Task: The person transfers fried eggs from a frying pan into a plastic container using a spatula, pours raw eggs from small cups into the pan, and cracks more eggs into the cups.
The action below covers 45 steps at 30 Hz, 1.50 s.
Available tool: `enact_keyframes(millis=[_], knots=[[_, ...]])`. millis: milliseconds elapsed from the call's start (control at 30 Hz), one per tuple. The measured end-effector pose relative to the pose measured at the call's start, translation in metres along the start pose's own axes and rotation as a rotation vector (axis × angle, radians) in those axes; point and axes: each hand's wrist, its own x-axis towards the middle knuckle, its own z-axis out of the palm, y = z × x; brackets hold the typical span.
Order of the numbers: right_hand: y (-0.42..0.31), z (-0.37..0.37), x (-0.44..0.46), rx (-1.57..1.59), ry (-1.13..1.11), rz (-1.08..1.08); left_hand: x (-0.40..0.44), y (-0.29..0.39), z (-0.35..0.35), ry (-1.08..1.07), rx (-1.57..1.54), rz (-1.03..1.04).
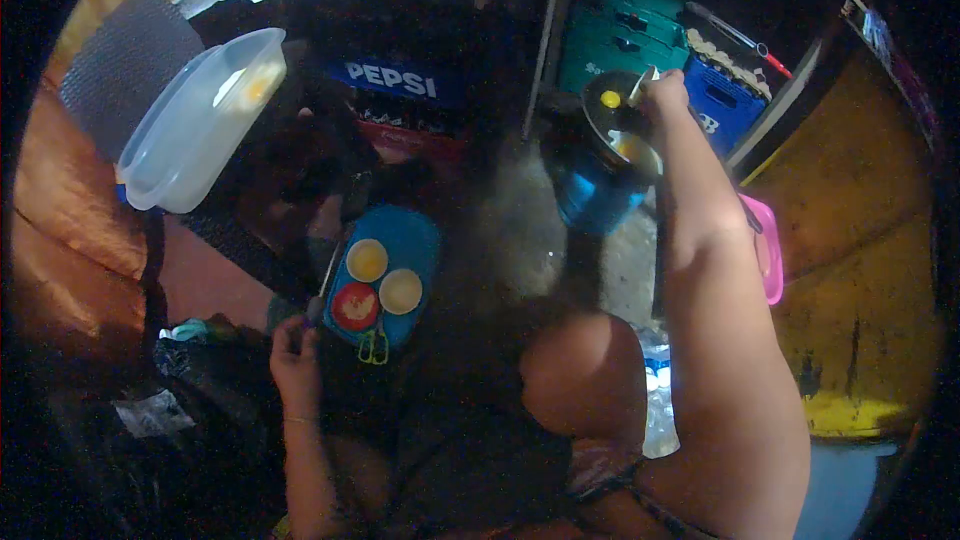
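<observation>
My right hand (664,92) is closed on a small white cup-like thing (643,87) at the rim of a dark frying pan (594,120). A round yellow yolk (611,99) lies in the pan, with another egg (630,147) nearer its front edge. My left hand (296,348) is closed round the end of a long thin utensil (331,275), whose far end is lost in shadow. Beside it, a blue tray (413,229) carries two pale bowls (367,260), a red bowl (354,307) and green-handled scissors (373,347).
The pan sits over a blue drum-shaped stove (600,202). Behind are a Pepsi crate (390,80), green crates (625,40) and a blue crate (725,95). A translucent plastic tub (190,140) stands left. A pink container (765,250) is right; a black bag (200,440) lies lower left.
</observation>
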Motion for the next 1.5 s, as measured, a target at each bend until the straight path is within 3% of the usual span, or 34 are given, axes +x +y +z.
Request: enact_keyframes(millis=[167, 367, 467, 567, 667, 733, 800, 933, 1133, 1300, 1500], knots=[[-0.015, -0.01, -0.015, -0.116, 0.099, -0.127, -0.001, 0.002, -0.002, 0.002, 0.031, 0.011], [-0.026, -0.026, -0.04, -0.212, 0.084, -0.397, -0.002, 0.001, -0.007, 0.014, 0.108, 0.038], [-0.029, -0.026, -0.034, -0.053, -0.029, -0.472, -0.002, -0.006, -0.012, 0.026, 0.13, 0.103], [-0.032, -0.037, -0.048, -0.177, 0.034, -0.644, -0.002, -0.009, -0.018, 0.042, 0.146, 0.174], [-0.033, -0.035, -0.04, -0.108, 0.166, -0.42, -0.002, -0.009, -0.019, 0.077, 0.145, 0.258], [-0.023, -0.037, -0.028, 0.183, 0.175, -0.146, -0.003, -0.007, -0.024, 0.076, 0.11, 0.233], [-0.058, -0.066, -0.077, 1.038, -0.046, 0.389, -0.006, 0.001, -0.025, 0.05, 0.039, 0.122], [-0.021, -0.029, -0.078, 1.261, -0.667, 0.046, -0.01, 0.006, -0.026, 0.081, 0.066, 0.049], [-0.063, 0.017, -0.22, 0.732, -1.098, -0.243, -0.005, 0.001, -0.029, 0.091, -0.059, 0.087], [-0.068, 0.14, -0.313, 0.173, -1.112, -0.666, -0.006, 0.013, -0.032, 0.098, -0.103, 0.133], [-0.001, 0.292, -0.372, -0.389, -0.751, -1.386, -0.006, 0.018, -0.039, 0.072, 0.107, 0.161]])
